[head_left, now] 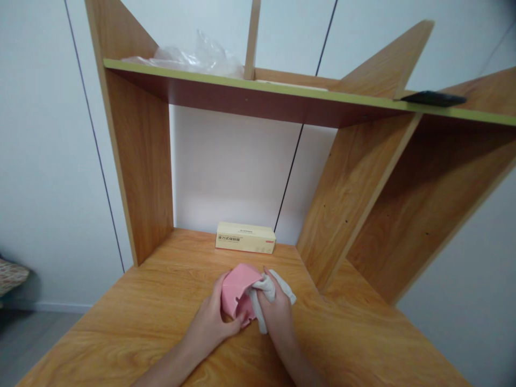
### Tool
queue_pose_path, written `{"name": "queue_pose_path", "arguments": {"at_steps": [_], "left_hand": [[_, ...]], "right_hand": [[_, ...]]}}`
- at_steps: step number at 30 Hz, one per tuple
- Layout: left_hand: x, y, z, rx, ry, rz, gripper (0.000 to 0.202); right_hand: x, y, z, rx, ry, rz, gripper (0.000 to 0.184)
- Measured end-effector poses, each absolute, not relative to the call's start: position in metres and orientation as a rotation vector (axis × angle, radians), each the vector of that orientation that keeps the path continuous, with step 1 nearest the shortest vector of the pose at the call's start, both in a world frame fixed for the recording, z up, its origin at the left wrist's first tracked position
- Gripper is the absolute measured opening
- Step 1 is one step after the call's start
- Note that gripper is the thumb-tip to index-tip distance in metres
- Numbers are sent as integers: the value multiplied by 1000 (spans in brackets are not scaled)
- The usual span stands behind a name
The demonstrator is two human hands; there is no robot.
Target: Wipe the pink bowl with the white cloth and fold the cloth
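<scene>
home room | wooden desk [161, 301] with shelf [250, 91] | white wall [40, 161]

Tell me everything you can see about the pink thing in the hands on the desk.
The pink object is small, angular and faceted, matte like plastic or silicone. It sits low over the wooden desk, tipped on its side with a darker opening facing the camera. The left hand grips its left side and lower edge. The right hand presses a white cloth against its right side. What it is cannot be told.
</scene>
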State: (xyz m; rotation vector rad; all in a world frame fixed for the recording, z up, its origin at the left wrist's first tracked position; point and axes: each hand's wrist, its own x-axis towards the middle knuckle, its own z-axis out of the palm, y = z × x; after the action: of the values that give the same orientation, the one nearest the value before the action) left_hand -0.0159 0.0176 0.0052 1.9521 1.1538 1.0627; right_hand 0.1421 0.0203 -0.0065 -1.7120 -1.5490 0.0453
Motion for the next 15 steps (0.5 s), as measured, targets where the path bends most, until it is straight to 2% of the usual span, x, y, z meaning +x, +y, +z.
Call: {"name": "queue_pose_path", "arguments": {"at_steps": [5,10,15], "left_hand": [[-20,21,9,2063,1344,870,65],[-19,21,11,2206,1424,767,69],[-18,17,14,2253,1438,719,71]], "right_hand": [[151,16,-5,-1594,-1559,-28,49],[151,15,-6,-1309,-1756,-109,54],[149,22,-11,-1507,-1576,-10,68]]}}
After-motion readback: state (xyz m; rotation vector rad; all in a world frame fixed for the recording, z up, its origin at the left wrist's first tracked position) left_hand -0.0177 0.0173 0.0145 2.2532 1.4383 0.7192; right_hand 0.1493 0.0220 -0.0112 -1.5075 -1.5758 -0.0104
